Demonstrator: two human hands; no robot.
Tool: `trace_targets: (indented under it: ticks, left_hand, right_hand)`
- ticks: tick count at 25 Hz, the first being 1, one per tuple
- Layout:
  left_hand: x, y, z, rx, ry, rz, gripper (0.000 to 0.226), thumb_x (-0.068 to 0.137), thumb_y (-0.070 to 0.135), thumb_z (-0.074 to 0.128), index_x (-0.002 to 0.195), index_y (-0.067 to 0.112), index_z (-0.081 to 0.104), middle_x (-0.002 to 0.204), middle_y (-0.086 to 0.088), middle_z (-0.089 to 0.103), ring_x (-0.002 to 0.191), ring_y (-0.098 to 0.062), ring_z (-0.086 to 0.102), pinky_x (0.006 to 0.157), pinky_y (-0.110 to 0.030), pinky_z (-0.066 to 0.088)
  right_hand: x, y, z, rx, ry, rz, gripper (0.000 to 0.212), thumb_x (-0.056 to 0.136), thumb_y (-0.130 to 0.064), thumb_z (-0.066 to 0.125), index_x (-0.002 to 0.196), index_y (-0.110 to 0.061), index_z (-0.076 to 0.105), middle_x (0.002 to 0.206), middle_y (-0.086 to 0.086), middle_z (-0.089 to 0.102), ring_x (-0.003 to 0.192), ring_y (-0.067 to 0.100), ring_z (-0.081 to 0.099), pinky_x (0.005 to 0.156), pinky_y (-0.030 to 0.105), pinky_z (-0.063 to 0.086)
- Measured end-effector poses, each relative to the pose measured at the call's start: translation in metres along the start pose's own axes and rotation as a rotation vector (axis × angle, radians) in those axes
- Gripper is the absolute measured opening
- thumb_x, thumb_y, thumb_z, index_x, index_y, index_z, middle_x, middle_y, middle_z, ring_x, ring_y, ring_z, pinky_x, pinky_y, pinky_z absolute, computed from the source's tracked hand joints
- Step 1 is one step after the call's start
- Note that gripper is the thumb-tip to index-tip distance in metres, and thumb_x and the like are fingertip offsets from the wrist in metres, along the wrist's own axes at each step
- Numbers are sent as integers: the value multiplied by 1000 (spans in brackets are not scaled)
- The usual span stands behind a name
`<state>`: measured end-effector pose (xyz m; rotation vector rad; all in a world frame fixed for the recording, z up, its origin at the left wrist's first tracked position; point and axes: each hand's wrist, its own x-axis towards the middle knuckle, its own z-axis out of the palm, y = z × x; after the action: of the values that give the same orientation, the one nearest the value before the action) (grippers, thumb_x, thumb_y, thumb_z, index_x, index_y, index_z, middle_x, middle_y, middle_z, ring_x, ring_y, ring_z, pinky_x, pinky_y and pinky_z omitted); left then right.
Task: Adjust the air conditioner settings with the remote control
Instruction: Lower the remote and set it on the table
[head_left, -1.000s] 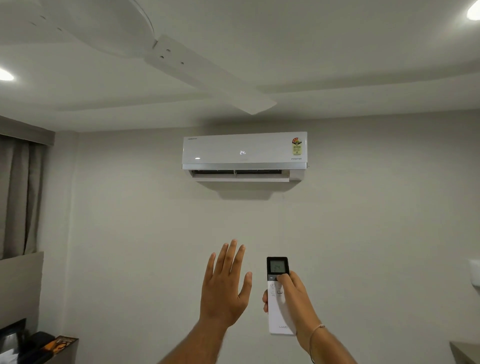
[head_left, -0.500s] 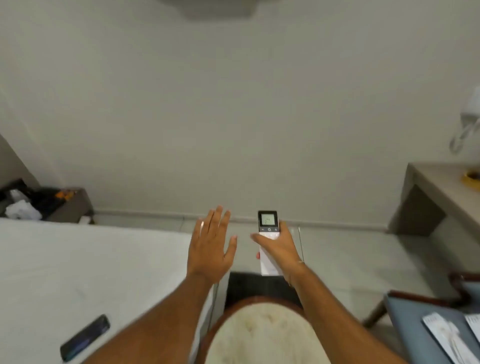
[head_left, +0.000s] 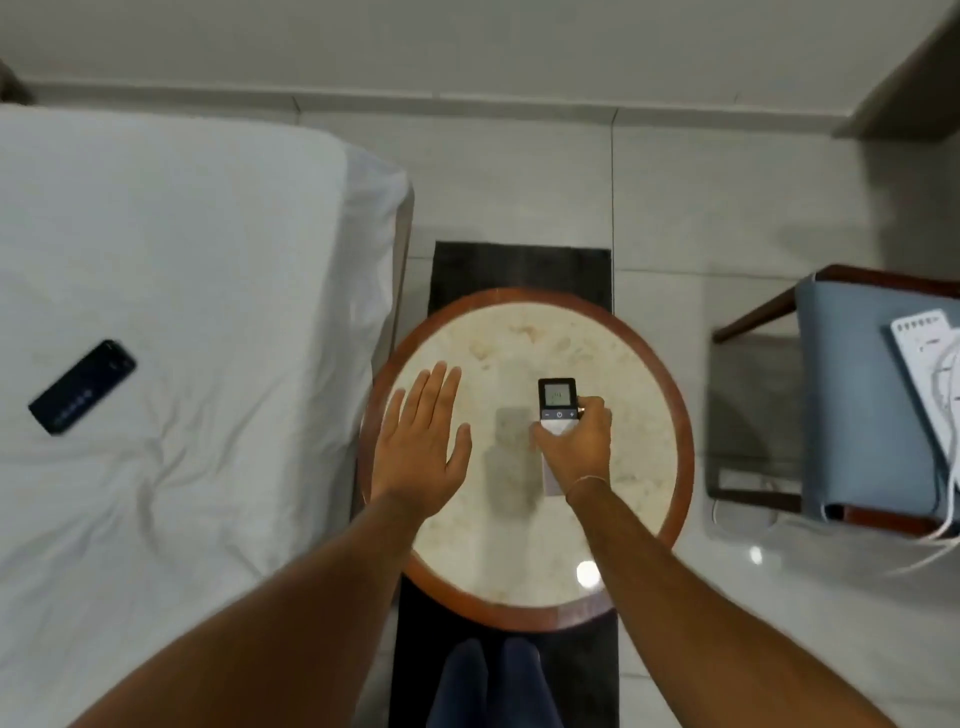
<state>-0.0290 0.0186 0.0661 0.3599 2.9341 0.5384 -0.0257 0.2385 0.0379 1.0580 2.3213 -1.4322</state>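
My right hand (head_left: 574, 447) is closed around the white air conditioner remote (head_left: 557, 401), whose dark top with a lit screen points away from me. I hold it above the round marble-topped table (head_left: 644, 364), and its shadow falls on the top. My left hand (head_left: 423, 441) hovers flat over the table's left side, palm down, fingers spread, holding nothing. The air conditioner itself is out of view.
A bed with a white sheet (head_left: 182, 312) fills the left, with a black remote (head_left: 83, 387) lying on it. A blue-cushioned chair (head_left: 857, 415) with a white power strip (head_left: 930, 364) stands at the right. A dark mat (head_left: 519, 270) lies under the table on the tiled floor.
My view has dropped from the wall air conditioner down to the table and floor. Both hands have come down with it, the remote still gripped in my right hand.
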Motion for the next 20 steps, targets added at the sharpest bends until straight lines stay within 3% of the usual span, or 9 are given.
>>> trace_targets:
  ticks: [7, 10, 14, 20]
  left_hand:
    - [-25, 16, 79, -68, -130, -106, 69, 109, 43, 31, 171, 25, 8, 181, 0, 9, 166, -19, 5, 135, -44, 5]
    - [-29, 24, 90, -112, -135, -234, 69, 109, 44, 30, 171, 23, 8, 181, -1, 10, 166, -20, 6, 135, -47, 8]
    - [-36, 30, 100, -131, -142, -287, 72, 105, 49, 19, 171, 23, 7, 181, -2, 10, 166, -20, 8, 135, -48, 9]
    - [-51, 24, 107, -103, -178, -247, 70, 107, 45, 24, 171, 22, 8, 181, -2, 9, 166, -19, 5, 135, -48, 8]
  right_hand:
    - [13, 77, 32, -92, 78, 20, 67, 84, -44, 90, 136, -10, 63, 127, 10, 50, 101, 21, 60, 96, 27, 52]
    - [17, 86, 39, -140, 126, 23, 56, 87, -35, 89, 133, -11, 67, 127, 12, 52, 109, 29, 65, 108, 34, 58]
    - [16, 96, 51, -222, 149, 61, 68, 90, -32, 86, 149, -12, 58, 136, 19, 53, 126, 38, 57, 111, 48, 55]
    - [15, 117, 59, -239, 99, 40, 77, 94, -30, 84, 158, -8, 48, 143, 18, 48, 138, 35, 50, 119, 44, 51]
